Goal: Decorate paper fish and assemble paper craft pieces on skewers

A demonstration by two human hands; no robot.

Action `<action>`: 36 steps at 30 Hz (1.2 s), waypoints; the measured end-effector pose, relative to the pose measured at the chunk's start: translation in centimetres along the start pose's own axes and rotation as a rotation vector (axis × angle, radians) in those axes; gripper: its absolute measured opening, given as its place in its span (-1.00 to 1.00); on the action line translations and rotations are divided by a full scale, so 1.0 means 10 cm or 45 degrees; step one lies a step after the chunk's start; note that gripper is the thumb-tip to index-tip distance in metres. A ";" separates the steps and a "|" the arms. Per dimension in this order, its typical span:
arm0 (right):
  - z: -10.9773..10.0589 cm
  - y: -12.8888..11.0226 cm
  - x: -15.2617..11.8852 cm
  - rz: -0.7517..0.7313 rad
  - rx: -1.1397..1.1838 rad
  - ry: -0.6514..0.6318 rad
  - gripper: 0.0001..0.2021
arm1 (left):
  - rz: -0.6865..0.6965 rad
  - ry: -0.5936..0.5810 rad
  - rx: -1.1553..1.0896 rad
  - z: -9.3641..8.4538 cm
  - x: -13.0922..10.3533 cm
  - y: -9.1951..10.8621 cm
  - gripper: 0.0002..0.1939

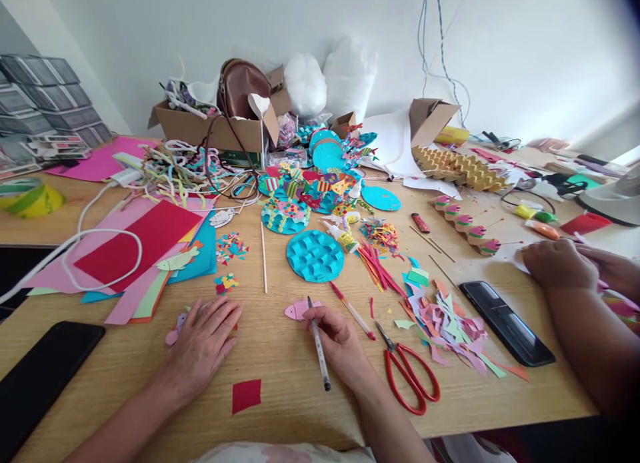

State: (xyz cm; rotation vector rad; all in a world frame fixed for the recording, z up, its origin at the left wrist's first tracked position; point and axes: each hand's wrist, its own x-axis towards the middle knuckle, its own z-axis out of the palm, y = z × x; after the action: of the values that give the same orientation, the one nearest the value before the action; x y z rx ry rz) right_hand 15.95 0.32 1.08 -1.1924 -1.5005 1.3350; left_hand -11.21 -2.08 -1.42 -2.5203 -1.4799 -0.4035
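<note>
Stretched flat on the table, my left hand (205, 343) covers small paper cut-outs; a lilac piece (173, 335) shows at its thumb side, and the rest is hidden. My right hand (334, 333) grips a clear-barrelled pen (320, 356), its dark end pointing away from me. Just by that end lies a pink paper fish (295, 310), partly behind my fingers. A red paper square (247, 396) rests between my forearms. To the right are red-handled scissors (409, 376) and a red-capped pen (353, 311).
Several paper scraps (453, 319) and a black phone (505, 323) lie at the right, beside another person's hands (563, 266). A blue paper disc (315, 256) and glue bottle (343, 237) are ahead. Coloured sheets (135, 246) and a dark phone (47, 383) are left.
</note>
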 end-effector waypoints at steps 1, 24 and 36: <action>0.01 0.01 0.00 -0.002 0.001 0.000 -0.90 | 0.000 0.016 -0.009 -0.01 -0.02 0.00 -0.64; 0.10 -0.07 0.10 0.014 0.034 0.294 -0.94 | 0.283 -0.033 -0.160 0.01 0.65 0.67 -0.53; 0.15 0.08 0.09 -0.141 -0.381 0.290 -0.92 | 0.267 0.073 -0.245 0.11 0.63 0.65 -0.67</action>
State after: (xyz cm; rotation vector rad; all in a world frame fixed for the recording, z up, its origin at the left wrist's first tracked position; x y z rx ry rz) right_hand 14.43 0.83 0.04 -1.3744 -1.6090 0.8894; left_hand -2.39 0.31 -0.58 -2.7521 -1.1922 -0.6026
